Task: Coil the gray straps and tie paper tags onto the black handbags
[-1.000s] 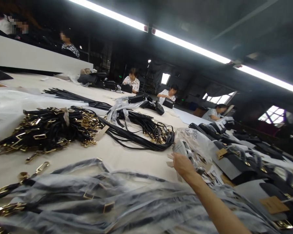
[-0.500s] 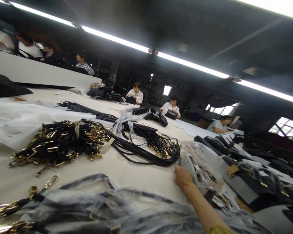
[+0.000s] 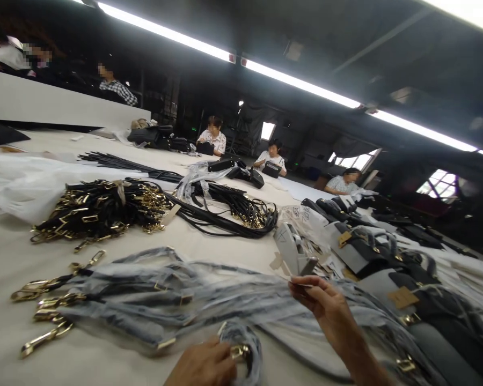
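While grasping coiled strap [image 3: 254,343] in left hand [image 3: 209,362] and thin strip [image 3: 300,284] in right hand [image 3: 324,305], keep coil tight, clear of wrapped straps [image 3: 124,316] beyond left hand.

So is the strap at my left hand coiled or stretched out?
Coiled: the wrapped strap curves round into a loop against your left hand.

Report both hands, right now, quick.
Left hand: closed on a plastic-wrapped coiled strap.
Right hand: fingertips pinched together on a small thin piece, too small to identify.
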`<state>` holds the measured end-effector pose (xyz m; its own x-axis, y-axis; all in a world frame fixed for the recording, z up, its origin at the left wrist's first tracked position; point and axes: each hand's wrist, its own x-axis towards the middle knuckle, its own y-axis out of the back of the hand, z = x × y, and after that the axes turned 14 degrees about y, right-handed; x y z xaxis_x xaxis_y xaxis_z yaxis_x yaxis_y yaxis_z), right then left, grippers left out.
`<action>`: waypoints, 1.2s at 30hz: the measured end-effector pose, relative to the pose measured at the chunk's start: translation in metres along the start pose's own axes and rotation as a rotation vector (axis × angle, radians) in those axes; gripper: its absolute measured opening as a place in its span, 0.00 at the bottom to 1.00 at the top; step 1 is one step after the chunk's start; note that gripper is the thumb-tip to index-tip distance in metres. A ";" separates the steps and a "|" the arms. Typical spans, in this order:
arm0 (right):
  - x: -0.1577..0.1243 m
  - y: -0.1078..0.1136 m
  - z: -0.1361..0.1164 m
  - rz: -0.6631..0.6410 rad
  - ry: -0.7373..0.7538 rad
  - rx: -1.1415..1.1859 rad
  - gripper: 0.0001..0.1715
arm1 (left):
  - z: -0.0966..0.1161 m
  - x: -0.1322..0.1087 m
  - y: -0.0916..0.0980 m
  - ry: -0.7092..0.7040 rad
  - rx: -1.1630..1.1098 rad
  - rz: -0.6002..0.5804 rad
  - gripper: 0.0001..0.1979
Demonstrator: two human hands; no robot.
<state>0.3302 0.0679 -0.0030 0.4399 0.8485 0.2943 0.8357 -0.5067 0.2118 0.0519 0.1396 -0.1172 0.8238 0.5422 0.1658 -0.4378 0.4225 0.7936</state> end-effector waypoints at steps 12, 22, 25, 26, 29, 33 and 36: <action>-0.142 -0.046 -0.033 -0.079 -0.052 0.172 0.32 | 0.053 -0.047 0.044 0.708 -1.497 0.056 0.21; -0.165 -0.065 -0.047 -0.076 0.007 -0.135 0.14 | 0.070 -0.084 0.054 0.662 -1.619 0.117 0.23; -0.167 -0.073 -0.051 -0.039 -0.027 -0.129 0.13 | 0.074 -0.087 0.052 0.642 -1.594 0.110 0.28; -0.167 -0.077 -0.052 -0.031 -0.035 -0.111 0.13 | 0.076 -0.087 0.051 0.627 -1.582 0.114 0.30; -0.165 -0.092 -0.056 -0.058 -0.039 -0.020 0.15 | 0.082 -0.086 0.047 0.570 -1.543 0.103 0.32; -0.162 -0.108 -0.058 -0.171 -0.072 0.169 0.20 | 0.085 -0.081 0.045 0.502 -1.429 0.018 0.26; -0.169 -0.115 -0.051 -0.160 -0.112 0.261 0.24 | 0.080 -0.080 0.048 0.503 -1.268 0.029 0.20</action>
<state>0.1434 -0.0247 -0.0299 0.3176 0.9330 0.1693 0.9468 -0.3217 -0.0035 -0.0059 0.0586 -0.0457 0.7090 0.6504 -0.2727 -0.7040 0.6292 -0.3294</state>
